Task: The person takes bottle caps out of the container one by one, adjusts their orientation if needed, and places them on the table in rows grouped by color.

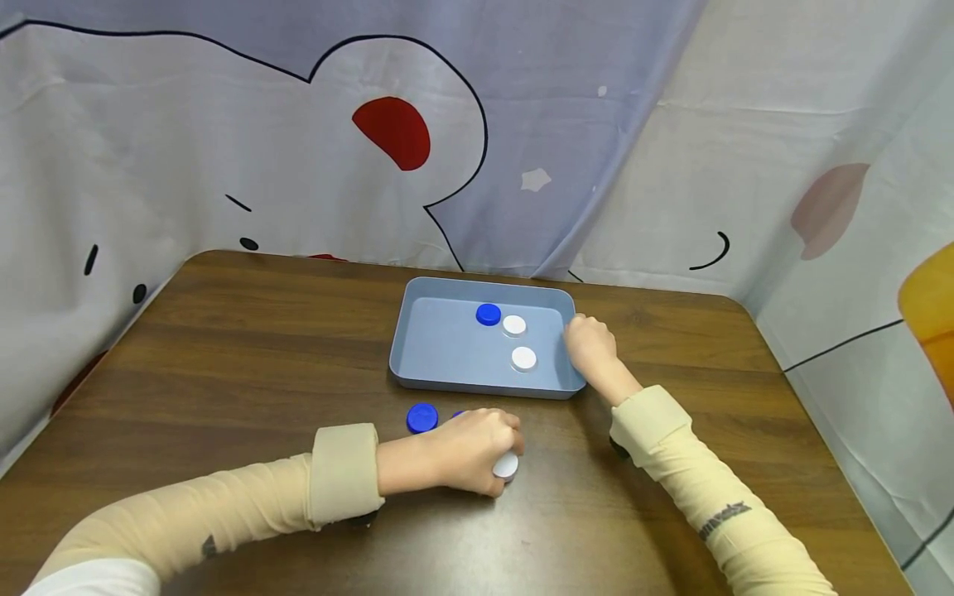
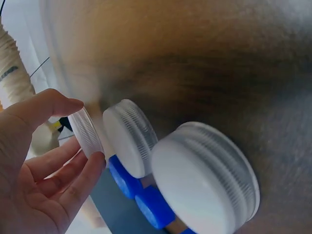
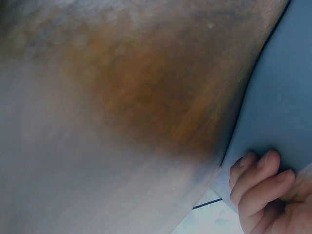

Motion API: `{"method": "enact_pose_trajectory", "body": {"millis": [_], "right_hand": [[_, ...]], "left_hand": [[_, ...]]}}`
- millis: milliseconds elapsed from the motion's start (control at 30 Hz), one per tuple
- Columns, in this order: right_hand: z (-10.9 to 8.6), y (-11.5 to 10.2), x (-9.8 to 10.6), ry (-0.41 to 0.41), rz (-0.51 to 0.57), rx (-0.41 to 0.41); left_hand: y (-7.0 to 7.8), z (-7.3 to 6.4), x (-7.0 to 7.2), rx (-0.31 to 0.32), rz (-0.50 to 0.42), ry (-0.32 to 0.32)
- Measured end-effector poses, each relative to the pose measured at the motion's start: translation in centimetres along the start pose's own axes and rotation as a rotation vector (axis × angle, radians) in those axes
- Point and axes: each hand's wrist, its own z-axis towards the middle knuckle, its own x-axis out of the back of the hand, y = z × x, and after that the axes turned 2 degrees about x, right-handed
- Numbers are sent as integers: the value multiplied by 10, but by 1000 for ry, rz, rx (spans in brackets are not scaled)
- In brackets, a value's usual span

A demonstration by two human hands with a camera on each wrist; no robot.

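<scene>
My left hand (image 1: 473, 451) pinches a white ridged bottle cap (image 2: 87, 131) between thumb and fingertips, low over the table. Close by in the left wrist view are two more white caps, a nearer one (image 2: 190, 180) and one behind it (image 2: 122, 139); in the head view the hand hides them. Blue caps (image 1: 422, 418) lie just behind the hand, one partly covered by it. At the right end of a blue-grey tray (image 1: 447, 385), my right hand (image 1: 591, 348) grips the rim with curled fingers (image 3: 263, 190). Inside the tray are a blue cap (image 1: 488, 314) and two white caps (image 1: 524, 359).
The brown wooden table (image 1: 283, 356) extends around the tray on all sides. A printed curtain (image 1: 224, 149) hangs along its back edge and down both sides. Beige sleeves (image 1: 246, 497) cover both forearms.
</scene>
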Motion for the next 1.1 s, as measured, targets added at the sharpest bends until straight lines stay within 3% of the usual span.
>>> {"method": "enact_pose_trajectory", "body": {"millis": [500,1100], "right_hand": [[0,0,0,10,-5,1],[-1,0,-2,22,6,-2]], "left_hand": [[2,-1,-14,-9,-7,-43],[3,-2,-14,19,-11,-55]]}}
